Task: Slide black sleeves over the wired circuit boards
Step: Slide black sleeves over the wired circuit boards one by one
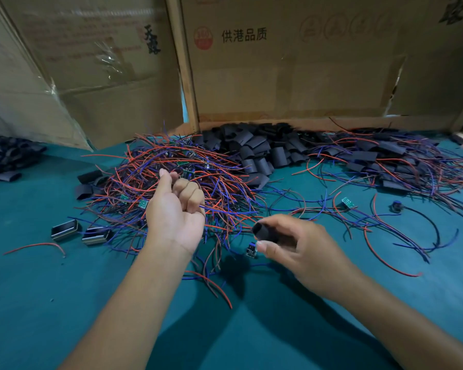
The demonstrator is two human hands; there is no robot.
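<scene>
On the green table [38, 303], two flattened sleeves [80, 232] lie at the left, beside a tangle of red and blue wires [171, 177] studded with small boards. The left hand [175, 209], palm up with fingers curled, pinches wires above that tangle. The right hand [292, 244] grips a black sleeve [265, 232], a small circuit board [251, 249] just beneath it; a heap of sleeves [262, 148] sits behind, against cardboard boxes [292, 70].

red and blue wires [171, 166], teal table [38, 303].
</scene>
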